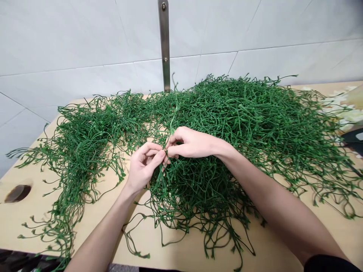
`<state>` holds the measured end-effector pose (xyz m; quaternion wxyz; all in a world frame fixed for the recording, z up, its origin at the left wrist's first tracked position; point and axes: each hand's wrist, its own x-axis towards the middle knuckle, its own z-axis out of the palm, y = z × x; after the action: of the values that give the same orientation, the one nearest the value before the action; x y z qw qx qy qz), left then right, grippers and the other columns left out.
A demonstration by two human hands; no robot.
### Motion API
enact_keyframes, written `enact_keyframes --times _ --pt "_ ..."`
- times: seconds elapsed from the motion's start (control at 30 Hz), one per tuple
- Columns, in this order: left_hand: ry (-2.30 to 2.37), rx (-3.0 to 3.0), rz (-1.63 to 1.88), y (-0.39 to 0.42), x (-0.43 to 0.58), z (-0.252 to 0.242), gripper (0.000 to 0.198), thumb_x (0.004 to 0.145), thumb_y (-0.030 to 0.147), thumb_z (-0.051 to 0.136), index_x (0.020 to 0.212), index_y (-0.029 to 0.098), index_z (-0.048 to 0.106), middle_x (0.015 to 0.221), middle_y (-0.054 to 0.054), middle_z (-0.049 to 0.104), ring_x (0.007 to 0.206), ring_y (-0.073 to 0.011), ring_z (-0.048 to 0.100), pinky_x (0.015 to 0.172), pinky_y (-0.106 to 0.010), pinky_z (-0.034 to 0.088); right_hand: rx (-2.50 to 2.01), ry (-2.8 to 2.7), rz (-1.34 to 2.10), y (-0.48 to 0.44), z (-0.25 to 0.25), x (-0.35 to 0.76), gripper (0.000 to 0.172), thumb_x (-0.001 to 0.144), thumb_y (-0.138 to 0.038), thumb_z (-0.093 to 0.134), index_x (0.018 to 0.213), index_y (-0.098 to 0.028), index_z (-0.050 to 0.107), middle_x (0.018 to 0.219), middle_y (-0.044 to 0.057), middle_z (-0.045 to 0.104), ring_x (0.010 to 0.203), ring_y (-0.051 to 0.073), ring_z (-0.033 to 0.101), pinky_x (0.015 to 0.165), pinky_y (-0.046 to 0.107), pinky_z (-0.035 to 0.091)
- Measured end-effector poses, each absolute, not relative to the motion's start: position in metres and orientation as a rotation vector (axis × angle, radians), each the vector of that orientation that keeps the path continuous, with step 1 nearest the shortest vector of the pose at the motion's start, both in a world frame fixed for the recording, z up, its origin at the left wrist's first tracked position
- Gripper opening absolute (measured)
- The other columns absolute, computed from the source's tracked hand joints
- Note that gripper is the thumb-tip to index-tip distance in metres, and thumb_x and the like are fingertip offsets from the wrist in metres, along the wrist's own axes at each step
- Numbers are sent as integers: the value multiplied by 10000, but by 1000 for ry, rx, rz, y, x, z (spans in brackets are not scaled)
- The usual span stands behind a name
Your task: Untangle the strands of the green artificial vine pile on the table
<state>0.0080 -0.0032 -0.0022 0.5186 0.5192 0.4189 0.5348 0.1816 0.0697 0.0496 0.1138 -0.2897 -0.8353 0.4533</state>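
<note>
Both my hands meet near the middle of the view, above a big tangled heap of thin green artificial stems (204,189) with small budlike ends. My left hand (144,162) pinches a green stem between thumb and forefinger. Just beside it, my right hand (188,143) is closed on the same spot, its fingertips touching the stem. From between the fingers a lighter green stem (175,107) rises upward past the heap. The exact joint at the fingertips is partly hidden by the fingers.
More green stems (85,139) spread in a band along the left of the wooden table (127,219). A round hole (17,193) is at the left. White petal-like pieces (350,113) and a black object (354,139) lie at the right. A metal strip (165,45) runs down the tiled wall.
</note>
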Motion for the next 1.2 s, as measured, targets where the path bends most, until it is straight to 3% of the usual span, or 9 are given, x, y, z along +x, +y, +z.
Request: enact_keyframes --times 0.27,0.37,0.43,0.53,0.77,0.9,1.1,1.2 --pt "1063 1332 1224 -6 10 0 276 819 403 714 784 170 572 638 -8 673 550 -97 564 534 -207 452 -842 -2382 1347 68 49 180 335 775 -247 479 475 -141 582 468 -11 545 460 73 461 502 223 357" --pt "1088 1351 1212 -5 12 0 275 824 409 706 778 171 576 640 -5 662 567 -102 556 558 -217 447 -888 -2380 1257 66 48 180 359 779 -240 491 440 -146 563 391 -44 417 402 58 327 443 237 281" --pt "1103 1358 1220 -5 12 0 269 827 404 704 777 170 582 642 0 660 569 -98 552 572 -217 447 -894 -2396 1191 65 48 179 342 782 -227 498 479 -138 631 373 -60 355 399 57 237 419 253 222" --pt "1073 1290 1212 -3 12 0 278 819 412 712 798 172 571 642 9 663 547 -89 548 554 -207 443 -841 -2413 1158 64 47 179 318 794 -224 510 577 -126 722 400 -47 438 414 59 251 420 256 215" --pt "924 983 1188 0 14 -1 372 723 393 804 764 177 504 581 31 637 517 -83 571 504 -178 454 -621 -2332 1207 69 36 175 276 760 -138 484 547 -126 658 567 3 659 516 75 487 522 209 355" --pt "916 871 1243 3 11 1 416 662 372 847 739 176 489 590 36 637 515 -77 575 522 -183 472 -569 -2271 1206 73 33 177 267 701 -52 432 660 -128 685 672 9 692 622 97 568 609 213 409" --pt "1016 917 1360 6 7 1 321 717 357 797 775 173 540 627 22 658 559 -93 593 565 -207 485 -831 -2266 980 75 40 181 198 786 -158 498 724 -123 683 666 -9 626 611 89 472 618 235 357" --pt "1060 957 1410 5 10 1 323 700 373 807 775 174 564 654 21 667 607 -107 615 610 -225 506 -904 -2257 1042 69 45 179 268 847 -225 483 728 -120 699 640 -9 594 575 86 431 569 243 316"
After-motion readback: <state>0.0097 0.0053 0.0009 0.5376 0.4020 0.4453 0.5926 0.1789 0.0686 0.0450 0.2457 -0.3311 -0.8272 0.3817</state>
